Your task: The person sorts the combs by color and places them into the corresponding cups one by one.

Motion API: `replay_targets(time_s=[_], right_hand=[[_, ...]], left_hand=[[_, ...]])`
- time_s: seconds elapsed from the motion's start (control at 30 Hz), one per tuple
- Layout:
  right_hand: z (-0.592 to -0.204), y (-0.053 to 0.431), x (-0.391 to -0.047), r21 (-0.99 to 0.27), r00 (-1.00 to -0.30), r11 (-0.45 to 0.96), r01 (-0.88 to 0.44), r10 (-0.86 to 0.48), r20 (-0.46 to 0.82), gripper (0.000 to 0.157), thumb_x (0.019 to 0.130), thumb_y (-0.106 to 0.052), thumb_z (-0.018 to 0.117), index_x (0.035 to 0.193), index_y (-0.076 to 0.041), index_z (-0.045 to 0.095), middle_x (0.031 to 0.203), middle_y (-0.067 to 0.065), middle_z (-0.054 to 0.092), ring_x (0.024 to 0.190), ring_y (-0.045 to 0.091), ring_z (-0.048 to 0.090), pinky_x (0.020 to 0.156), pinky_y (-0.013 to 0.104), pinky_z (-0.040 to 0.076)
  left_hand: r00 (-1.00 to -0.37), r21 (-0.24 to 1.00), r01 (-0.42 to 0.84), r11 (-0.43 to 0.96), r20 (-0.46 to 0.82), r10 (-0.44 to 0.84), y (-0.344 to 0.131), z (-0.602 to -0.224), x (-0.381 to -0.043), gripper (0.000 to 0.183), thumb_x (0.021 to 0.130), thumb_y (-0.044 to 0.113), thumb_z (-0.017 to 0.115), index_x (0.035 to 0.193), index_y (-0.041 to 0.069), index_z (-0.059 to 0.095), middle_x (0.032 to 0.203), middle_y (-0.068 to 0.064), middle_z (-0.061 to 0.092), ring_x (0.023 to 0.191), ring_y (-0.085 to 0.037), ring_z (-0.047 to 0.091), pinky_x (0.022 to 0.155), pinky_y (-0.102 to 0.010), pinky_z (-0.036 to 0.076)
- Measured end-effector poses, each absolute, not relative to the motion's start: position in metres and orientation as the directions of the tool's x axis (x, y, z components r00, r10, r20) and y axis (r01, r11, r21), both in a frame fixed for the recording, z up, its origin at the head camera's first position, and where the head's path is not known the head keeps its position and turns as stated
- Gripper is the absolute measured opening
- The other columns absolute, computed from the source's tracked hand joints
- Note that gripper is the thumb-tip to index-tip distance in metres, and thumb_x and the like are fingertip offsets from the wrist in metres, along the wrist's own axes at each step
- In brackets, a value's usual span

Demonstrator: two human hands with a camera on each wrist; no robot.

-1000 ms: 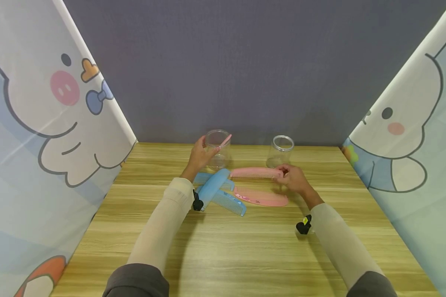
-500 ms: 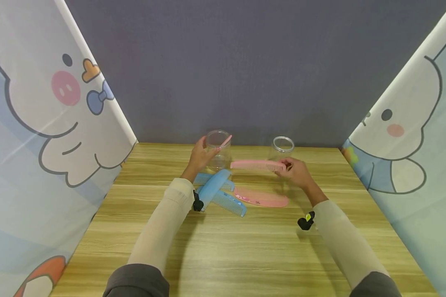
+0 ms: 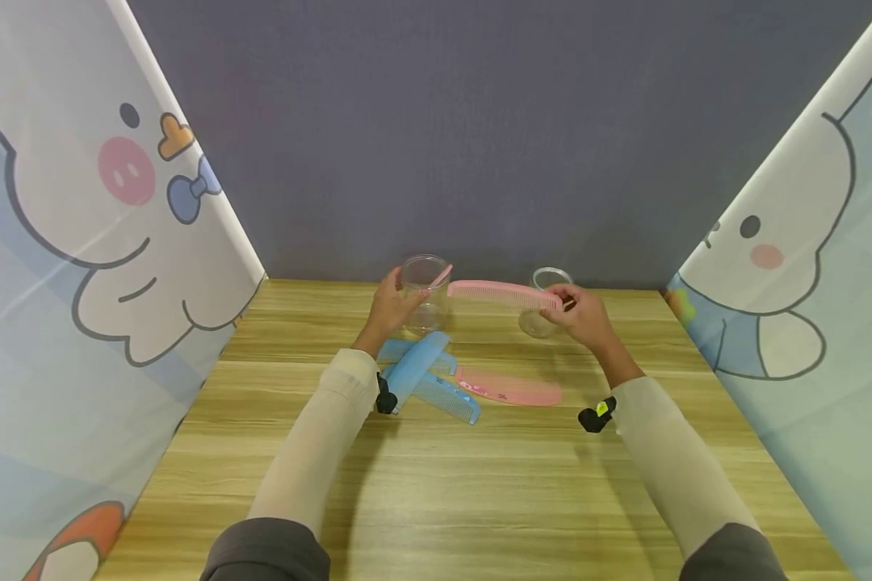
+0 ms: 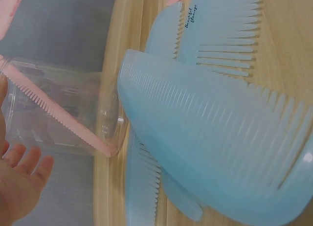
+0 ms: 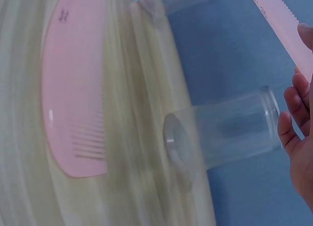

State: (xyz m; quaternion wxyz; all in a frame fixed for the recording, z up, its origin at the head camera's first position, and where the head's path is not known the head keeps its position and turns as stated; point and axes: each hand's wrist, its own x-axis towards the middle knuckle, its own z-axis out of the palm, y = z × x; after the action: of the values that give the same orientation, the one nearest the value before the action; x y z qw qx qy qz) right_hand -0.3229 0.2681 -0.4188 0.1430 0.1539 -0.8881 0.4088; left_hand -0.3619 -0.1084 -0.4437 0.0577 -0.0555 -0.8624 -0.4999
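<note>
My left hand (image 3: pixel 392 303) grips the left clear jar (image 3: pixel 426 315) from its left side, thumb at the front. A pink comb (image 4: pixel 58 116) leans inside that jar, its end sticking out over the rim. My right hand (image 3: pixel 584 317) pinches one end of another pink comb (image 3: pixel 505 294), raised above the table and lying roughly level. The comb's free end points left, close by the left jar's rim. Below, a third pink comb (image 3: pixel 509 387) lies flat on the table. Several blue combs (image 4: pixel 205 133) overlap in a pile beside my left wrist.
A second clear jar (image 5: pixel 234 130) stands upright behind my right hand, with nothing visible in it. The wooden table (image 3: pixel 465 500) ends at a dark grey back panel (image 3: pixel 436 137). Cartoon-printed sheets (image 3: pixel 116 242) flank it on both sides.
My right hand has lifted the pink comb upward and away from the flat pink one, towards the height of the jar rims. My left hand stays on the jar.
</note>
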Motion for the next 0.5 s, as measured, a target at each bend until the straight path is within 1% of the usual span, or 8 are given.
replay_targets(time_s=[0.17,0.3,0.5], right_hand=[[-0.409,0.264,-0.325,-0.687,-0.902,0.603,-0.407,-0.147,0.406,0.036,0.084,-0.016,0.081,0.113,0.001,0.071,0.095,0.016,0.069,0.074,0.007,0.058,0.062,0.014,0.048],[-0.401,0.26,-0.326,-0.688,-0.898,0.599,-0.409,-0.133,0.419,0.035,0.085,-0.017,0.082,0.113,0.001,0.071,0.093,0.016,0.068,0.072,0.007,0.057,0.059,0.015,0.048],[-0.388,0.252,-0.329,-0.688,-0.902,0.609,-0.394,-0.113,0.416,0.036,0.087,-0.021,0.081,0.115,-0.001,0.071,0.093,0.014,0.068,0.072,0.006,0.056,0.057,0.015,0.046]], left_hand=[[-0.986,0.852,0.159,0.499,0.16,0.041,-0.109,-0.444,-0.362,0.088,0.092,0.048,0.072,0.158,0.009,0.029,0.156,-0.017,0.042,0.14,-0.036,0.045,0.113,-0.055,0.043],[-0.986,0.854,0.159,0.496,0.161,0.038,-0.109,-0.444,-0.362,0.088,0.092,0.048,0.072,0.158,0.009,0.03,0.156,-0.017,0.042,0.14,-0.036,0.045,0.114,-0.055,0.042],[-0.984,0.859,0.172,0.483,0.171,0.046,-0.109,-0.444,-0.363,0.088,0.092,0.046,0.072,0.158,0.007,0.03,0.158,-0.019,0.04,0.141,-0.037,0.044,0.114,-0.055,0.042]])
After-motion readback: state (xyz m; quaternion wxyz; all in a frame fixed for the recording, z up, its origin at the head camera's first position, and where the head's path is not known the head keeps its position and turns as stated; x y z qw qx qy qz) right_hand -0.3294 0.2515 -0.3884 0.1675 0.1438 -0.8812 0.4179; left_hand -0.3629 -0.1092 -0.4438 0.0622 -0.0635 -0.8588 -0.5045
